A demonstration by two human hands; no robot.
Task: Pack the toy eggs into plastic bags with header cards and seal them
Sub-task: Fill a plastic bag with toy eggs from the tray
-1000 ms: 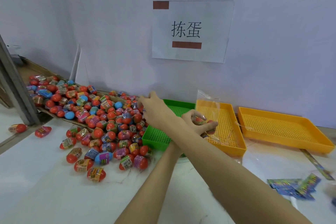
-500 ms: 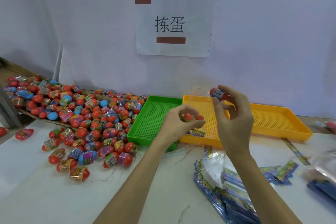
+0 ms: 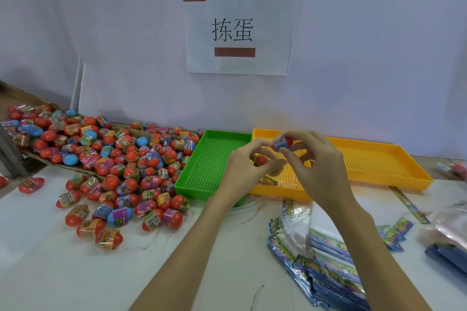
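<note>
From the head view, our left hand (image 3: 249,166) curls around a red toy egg (image 3: 261,159) while our right hand (image 3: 314,161) pinches another egg (image 3: 281,142) above the yellow tray (image 3: 278,190), gathering eggs, we judge; next comes a bag from the near-right stack of bags (image 3: 326,265).

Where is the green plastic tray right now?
In the head view, the green perforated plastic tray sits left of centre against the wall, between the pile of red and blue toy eggs and the nearer yellow perforated tray, just beyond the left hand.

egg (image 3: 260,159) half hidden behind hands, possibly bagged items (image 3: 452,168) blurred
</note>
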